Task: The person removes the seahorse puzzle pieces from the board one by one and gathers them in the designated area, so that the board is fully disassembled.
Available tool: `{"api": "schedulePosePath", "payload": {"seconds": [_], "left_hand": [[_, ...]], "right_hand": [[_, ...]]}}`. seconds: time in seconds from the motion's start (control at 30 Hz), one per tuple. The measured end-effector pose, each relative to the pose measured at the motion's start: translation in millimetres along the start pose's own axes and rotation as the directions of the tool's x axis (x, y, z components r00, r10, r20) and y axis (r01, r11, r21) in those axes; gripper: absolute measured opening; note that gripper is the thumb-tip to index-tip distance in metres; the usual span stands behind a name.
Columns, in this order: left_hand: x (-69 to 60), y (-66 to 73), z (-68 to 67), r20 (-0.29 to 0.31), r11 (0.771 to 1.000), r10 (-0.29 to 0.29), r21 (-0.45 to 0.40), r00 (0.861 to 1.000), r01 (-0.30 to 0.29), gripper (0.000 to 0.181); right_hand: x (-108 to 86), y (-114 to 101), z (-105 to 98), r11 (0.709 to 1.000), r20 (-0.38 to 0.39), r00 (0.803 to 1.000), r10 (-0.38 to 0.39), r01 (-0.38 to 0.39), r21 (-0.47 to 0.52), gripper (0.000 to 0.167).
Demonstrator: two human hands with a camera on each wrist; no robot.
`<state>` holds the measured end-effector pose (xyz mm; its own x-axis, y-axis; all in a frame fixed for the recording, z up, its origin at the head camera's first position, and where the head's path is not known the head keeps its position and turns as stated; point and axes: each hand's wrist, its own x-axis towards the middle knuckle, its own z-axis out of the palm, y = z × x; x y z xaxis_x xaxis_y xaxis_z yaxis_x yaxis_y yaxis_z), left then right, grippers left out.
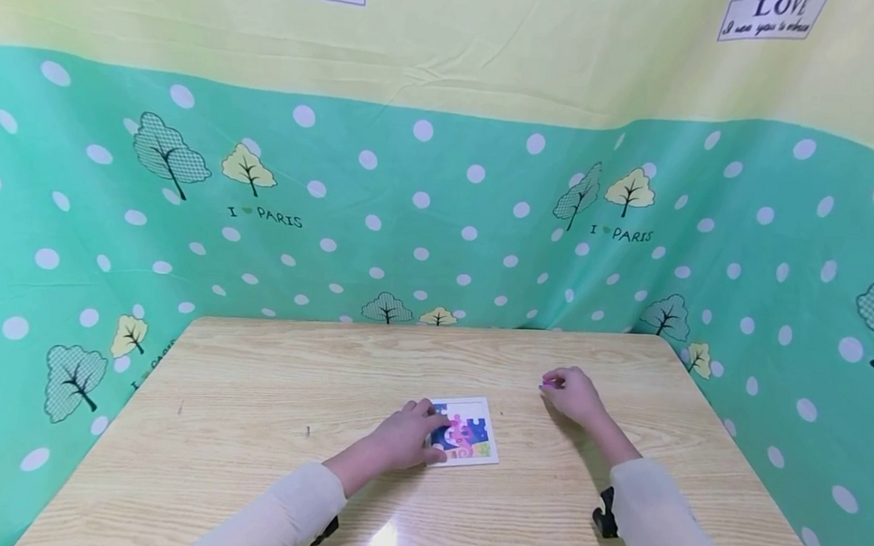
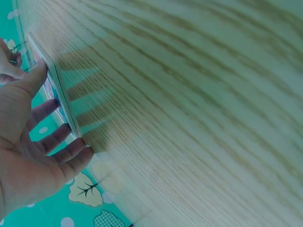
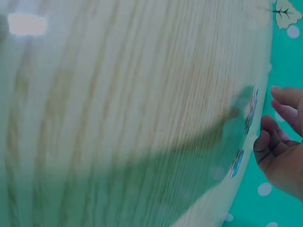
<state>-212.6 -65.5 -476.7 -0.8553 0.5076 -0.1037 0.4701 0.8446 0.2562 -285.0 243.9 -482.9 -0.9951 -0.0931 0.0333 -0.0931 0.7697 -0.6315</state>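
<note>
A flat jigsaw puzzle [image 1: 475,451] in a white frame lies on the wooden table in the head view, its pink, blue and white picture partly filled in. My left hand [image 1: 403,435] rests on its left side, thumb and fingers spread and touching it; the left wrist view shows the fingertips along the frame's edge [image 2: 59,82]. To the right and farther back, my right hand [image 1: 574,396] pinches a small pink-purple puzzle piece [image 1: 550,383], mostly hidden by the fingers. Two thin pieces, one longer [image 3: 251,111] and one shorter [image 3: 236,163], lie on the table near that hand.
The light wooden table [image 1: 250,378] reaches back to a green dotted cloth [image 1: 408,246] that hangs behind and at both sides. Black straps [image 1: 606,514] sit at the wrists under the pale sleeves. A bright glare spot shows near the table's front.
</note>
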Motion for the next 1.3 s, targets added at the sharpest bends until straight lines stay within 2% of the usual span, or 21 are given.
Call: {"api": "schedulePosePath", "payload": {"seconds": [0.3,0.7,0.9,1.1,1.3], "left_hand": [[-2.1,1.2,-0.7,-0.006,1.0,0.008,-0.002,1.0,-0.008,0.057],[-1.2,1.8,1.6,-0.003,0.999,0.008,0.037,1.0,-0.008,0.057],[-0.7,1.9,0.7,0.0,0.999,0.006,0.044,1.0,-0.006,0.058],[-2.3,1.8,1.8,0.001,0.998,0.013,0.057,1.0,-0.013,0.057],[-2.6,2.8,2.6,0.001,0.997,0.02,0.074,1.0,-0.02,0.055]], "right_hand": [[-1.3,-16,15,1.0,0.003,1.0,-0.008,0.008,-0.023,0.026],[-5.0,-46,37,0.998,0.071,0.997,0.001,-0.006,0.069,0.026],[-9.0,-65,49,0.996,0.111,0.992,-0.055,0.046,0.082,0.021],[-12.5,-80,62,0.992,0.184,0.977,-0.112,0.1,0.076,0.019],[-14.3,-91,70,0.988,0.214,0.965,-0.151,0.14,0.067,0.018]]}}
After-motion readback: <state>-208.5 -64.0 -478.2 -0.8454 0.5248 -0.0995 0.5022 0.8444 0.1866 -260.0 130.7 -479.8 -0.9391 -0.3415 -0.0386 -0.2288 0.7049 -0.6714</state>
